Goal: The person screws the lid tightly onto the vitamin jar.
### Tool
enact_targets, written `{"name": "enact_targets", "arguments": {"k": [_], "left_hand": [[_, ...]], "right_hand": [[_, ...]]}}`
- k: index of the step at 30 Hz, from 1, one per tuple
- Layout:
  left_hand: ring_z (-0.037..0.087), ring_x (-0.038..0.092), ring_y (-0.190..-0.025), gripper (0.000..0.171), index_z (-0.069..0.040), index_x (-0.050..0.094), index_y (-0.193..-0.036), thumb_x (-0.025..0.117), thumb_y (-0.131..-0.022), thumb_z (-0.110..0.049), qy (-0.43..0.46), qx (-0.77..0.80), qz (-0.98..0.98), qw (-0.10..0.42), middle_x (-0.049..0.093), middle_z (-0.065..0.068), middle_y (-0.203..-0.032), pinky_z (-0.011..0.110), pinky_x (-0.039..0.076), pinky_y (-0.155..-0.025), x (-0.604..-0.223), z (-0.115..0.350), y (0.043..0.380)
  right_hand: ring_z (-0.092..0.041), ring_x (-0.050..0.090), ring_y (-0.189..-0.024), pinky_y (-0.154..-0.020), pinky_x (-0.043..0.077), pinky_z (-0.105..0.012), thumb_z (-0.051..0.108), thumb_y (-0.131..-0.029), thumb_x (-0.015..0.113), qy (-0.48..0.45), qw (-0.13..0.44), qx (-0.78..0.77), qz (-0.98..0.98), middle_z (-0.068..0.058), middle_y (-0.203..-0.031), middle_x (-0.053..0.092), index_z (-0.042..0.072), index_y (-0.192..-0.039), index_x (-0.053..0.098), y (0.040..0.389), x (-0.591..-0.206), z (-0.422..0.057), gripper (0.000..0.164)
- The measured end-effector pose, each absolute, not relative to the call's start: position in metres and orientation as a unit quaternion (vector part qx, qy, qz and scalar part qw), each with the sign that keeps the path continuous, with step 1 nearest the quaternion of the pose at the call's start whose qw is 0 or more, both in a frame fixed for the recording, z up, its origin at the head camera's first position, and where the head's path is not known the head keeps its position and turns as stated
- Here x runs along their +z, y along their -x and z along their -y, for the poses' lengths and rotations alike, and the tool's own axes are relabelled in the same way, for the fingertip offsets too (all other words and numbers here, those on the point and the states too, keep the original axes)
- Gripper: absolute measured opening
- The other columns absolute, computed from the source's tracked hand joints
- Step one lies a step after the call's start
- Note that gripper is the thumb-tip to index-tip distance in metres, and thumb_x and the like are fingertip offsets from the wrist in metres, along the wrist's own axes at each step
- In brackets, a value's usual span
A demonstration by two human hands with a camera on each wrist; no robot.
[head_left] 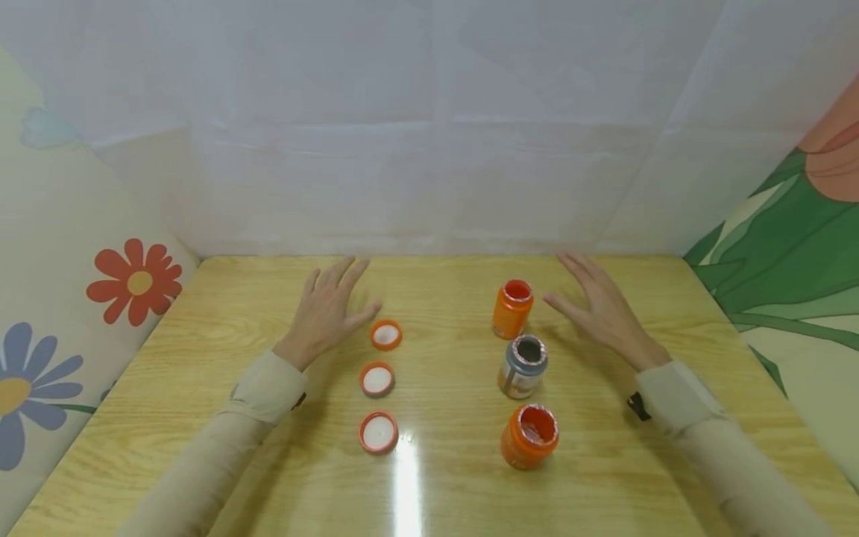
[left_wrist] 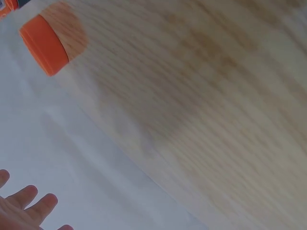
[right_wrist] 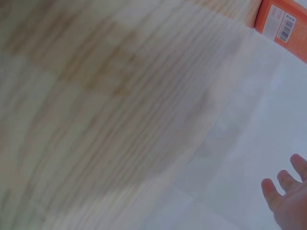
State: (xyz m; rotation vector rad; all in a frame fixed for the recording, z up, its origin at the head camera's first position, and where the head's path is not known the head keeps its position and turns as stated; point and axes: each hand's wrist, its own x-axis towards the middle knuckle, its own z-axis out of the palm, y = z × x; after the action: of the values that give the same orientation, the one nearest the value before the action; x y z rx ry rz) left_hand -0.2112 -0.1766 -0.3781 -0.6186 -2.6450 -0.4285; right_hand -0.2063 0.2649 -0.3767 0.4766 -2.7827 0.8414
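Note:
My left hand hovers with fingers spread, its thumb pointing towards the farthest of three round lids. That far orange lid lies inside-up, white liner showing; the middle lid and near lid lie the same way in a column. On the other side, my right hand holds nothing, fingers extended, thumb close to the far orange jar. A grey jar stands in the middle and another orange jar nearest me. All three are uncapped, with ragged foil round their rims.
The jars and lids stand on a wood-grain table with a bright glare streak near its front. A white cloth wall rises behind its back edge. Flower-patterned panels flank both sides.

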Motion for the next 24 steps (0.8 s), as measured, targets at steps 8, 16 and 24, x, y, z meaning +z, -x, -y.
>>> {"name": "enact_targets", "arguments": {"k": [8,16,24], "left_hand": [[0.042,0.049,-0.132,0.073,-0.012,0.042,-0.148,0.067,-0.088,-0.046,0.230,-0.154,0.945,0.177,0.048,0.020,-0.147,0.066,0.024,-0.114,-0.379,0.175,0.202],[0.041,0.051,-0.130,0.069,-0.013,0.045,-0.147,0.064,-0.090,-0.048,0.232,-0.162,0.945,0.165,0.051,0.018,-0.144,0.065,0.024,-0.115,-0.381,0.173,0.197],[0.039,0.050,-0.130,0.070,-0.012,0.043,-0.147,0.067,-0.090,-0.044,0.240,-0.168,0.943,0.157,0.051,0.018,-0.143,0.066,0.026,-0.114,-0.384,0.175,0.193]], "right_hand": [[-0.047,0.022,-0.147,-0.115,0.016,-0.071,0.040,-0.095,0.063,-0.162,0.089,0.292,0.938,-0.020,-0.162,0.024,0.012,-0.157,0.027,0.192,-0.376,-0.267,0.076],[-0.051,0.021,-0.146,-0.111,0.017,-0.075,0.039,-0.097,0.062,-0.157,0.079,0.306,0.936,-0.024,-0.162,0.021,0.011,-0.157,0.024,0.176,-0.376,-0.268,0.077],[-0.050,0.021,-0.146,-0.111,0.017,-0.075,0.037,-0.096,0.063,-0.152,0.072,0.323,0.931,-0.022,-0.163,0.021,0.017,-0.158,0.022,0.165,-0.376,-0.270,0.077]]}}
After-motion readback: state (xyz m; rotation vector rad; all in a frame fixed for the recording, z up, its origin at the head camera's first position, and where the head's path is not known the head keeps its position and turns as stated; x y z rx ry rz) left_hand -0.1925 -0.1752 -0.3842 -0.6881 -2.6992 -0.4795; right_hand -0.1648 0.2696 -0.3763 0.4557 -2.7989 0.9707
